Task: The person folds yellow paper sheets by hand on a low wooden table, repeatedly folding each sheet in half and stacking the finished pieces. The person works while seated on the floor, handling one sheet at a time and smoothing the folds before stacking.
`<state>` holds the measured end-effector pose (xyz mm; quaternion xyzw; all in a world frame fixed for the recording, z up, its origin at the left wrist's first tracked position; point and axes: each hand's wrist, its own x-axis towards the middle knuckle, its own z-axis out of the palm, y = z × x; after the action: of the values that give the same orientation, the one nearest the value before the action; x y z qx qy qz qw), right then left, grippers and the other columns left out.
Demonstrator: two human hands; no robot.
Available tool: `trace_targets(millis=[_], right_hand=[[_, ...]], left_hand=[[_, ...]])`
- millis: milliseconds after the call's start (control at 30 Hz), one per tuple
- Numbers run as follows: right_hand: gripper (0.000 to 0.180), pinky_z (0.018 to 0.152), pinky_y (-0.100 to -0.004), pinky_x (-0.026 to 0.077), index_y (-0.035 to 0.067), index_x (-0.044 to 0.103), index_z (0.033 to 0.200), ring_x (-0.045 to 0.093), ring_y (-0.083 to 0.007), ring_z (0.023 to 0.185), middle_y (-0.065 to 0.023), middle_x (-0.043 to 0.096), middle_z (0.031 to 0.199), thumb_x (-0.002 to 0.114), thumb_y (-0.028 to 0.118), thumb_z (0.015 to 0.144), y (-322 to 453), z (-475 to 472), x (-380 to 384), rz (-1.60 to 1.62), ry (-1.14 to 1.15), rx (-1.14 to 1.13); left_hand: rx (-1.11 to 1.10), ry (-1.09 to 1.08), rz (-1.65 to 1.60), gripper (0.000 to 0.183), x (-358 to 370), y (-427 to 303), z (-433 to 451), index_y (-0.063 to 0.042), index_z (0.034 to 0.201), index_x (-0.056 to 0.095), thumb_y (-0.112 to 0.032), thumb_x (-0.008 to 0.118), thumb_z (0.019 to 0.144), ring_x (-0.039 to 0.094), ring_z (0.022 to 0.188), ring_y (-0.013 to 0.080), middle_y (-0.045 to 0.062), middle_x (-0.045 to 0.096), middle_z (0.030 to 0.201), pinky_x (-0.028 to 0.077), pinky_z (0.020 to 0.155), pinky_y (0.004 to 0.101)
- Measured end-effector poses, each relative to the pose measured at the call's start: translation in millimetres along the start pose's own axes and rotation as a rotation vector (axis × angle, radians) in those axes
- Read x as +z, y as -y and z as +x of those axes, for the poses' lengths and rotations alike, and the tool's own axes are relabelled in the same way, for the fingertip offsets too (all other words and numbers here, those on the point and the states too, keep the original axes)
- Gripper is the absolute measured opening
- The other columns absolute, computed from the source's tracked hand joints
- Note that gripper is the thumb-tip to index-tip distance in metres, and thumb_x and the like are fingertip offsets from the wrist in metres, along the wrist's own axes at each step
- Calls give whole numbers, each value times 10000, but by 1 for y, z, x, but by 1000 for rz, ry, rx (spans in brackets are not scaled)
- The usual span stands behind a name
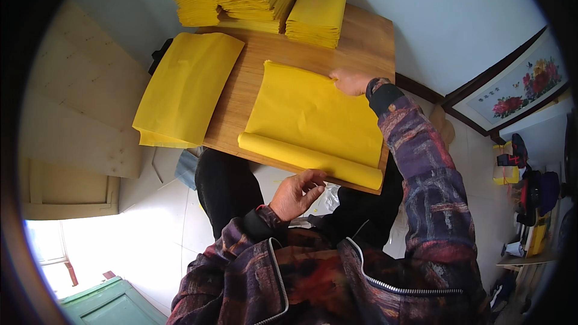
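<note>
A stack of thin yellow sheets [311, 108], paper or fabric, lies on the wooden table in front of me. Its near side is curled over into a loose roll [311, 160] along the table's front edge. My right hand [353, 81] reaches across to the far edge of these sheets and pinches it between the fingertips. My left hand [299, 193] is just in front of the roll, at the table's edge. Its fingers are half bent, with thumb and fingers apart and nothing between them; whether the fingertips touch the roll I cannot tell.
On the wooden table [235, 85], more flat yellow sheets [189, 90] overhang the left edge. Tall piles of folded yellow sheets [248, 4] and a smaller pile [316, 9] stand at the back against the wall. A framed flower picture [515, 85] leans at the right.
</note>
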<state>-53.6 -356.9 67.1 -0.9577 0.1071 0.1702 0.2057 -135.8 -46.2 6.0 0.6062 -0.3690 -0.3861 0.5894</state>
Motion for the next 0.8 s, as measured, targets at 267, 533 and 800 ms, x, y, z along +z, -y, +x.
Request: trace_targets(millis=[267,533,800], right_hand=[[369,967,-416,458,26,617,1213,578,-380,1137,-238,604,1217,473,44,874,-19,39,-8,-185,-81,12],[307,898,-443,489,72,631,1168,606,-365,1072,-183,641,1148,513,89,885,-36,62,-1,-288,-225,18],[356,956,-418,460,81,579,1232,540,-343,1162,-144,592,1230,562,133,879,-29,35,25,-426,-787,-56]], left_hand=[[460,-289,1024,468,-18,-10,18,-99,1129,624,-148,771,687,543,1156,280,68,605,1171,417,946,433],[532,-294,972,427,-19,-5,14,-91,1073,637,-138,776,672,572,1020,260,66,609,1094,431,851,402],[536,-289,999,359,-21,-1,5,-97,1006,641,-97,755,665,582,992,262,54,612,1029,428,842,417]])
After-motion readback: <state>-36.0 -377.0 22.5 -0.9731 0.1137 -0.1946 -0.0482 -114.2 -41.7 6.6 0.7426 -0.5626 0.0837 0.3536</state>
